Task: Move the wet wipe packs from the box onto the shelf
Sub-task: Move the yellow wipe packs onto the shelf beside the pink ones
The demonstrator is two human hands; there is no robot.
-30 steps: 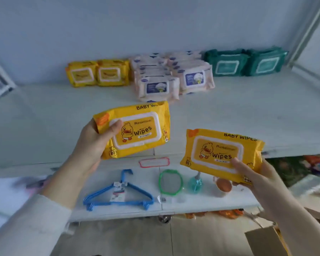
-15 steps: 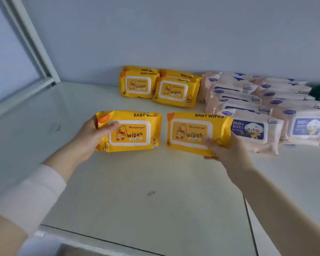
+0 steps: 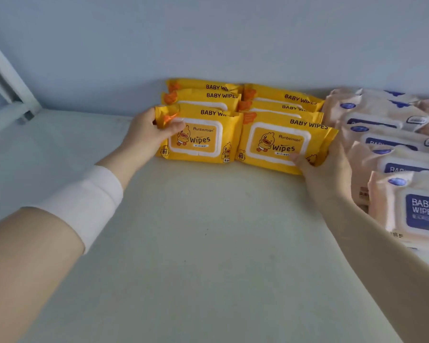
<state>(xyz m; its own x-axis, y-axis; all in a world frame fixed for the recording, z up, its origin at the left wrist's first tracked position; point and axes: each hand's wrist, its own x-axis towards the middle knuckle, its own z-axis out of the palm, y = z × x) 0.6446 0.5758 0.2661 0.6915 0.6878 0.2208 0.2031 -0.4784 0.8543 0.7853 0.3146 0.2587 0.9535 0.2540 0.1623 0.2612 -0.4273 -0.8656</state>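
My left hand (image 3: 150,134) grips the left end of a yellow duck wipe pack (image 3: 200,137). My right hand (image 3: 325,167) holds the lower right corner of a second yellow wipe pack (image 3: 280,142). Both packs lean upright on the white shelf (image 3: 196,231), side by side, pressed against the front of two rows of the same yellow packs (image 3: 221,95) that stand by the back wall. The box is out of view.
Several rows of pale pink baby wipe packs (image 3: 394,149) fill the shelf's right side, close beside my right forearm. A white shelf post (image 3: 8,78) rises at the far left. The blue-grey wall closes the back.
Both hands have pushed the two yellow packs forward across the shelf until they meet the yellow rows at the back. The camera has moved closer.
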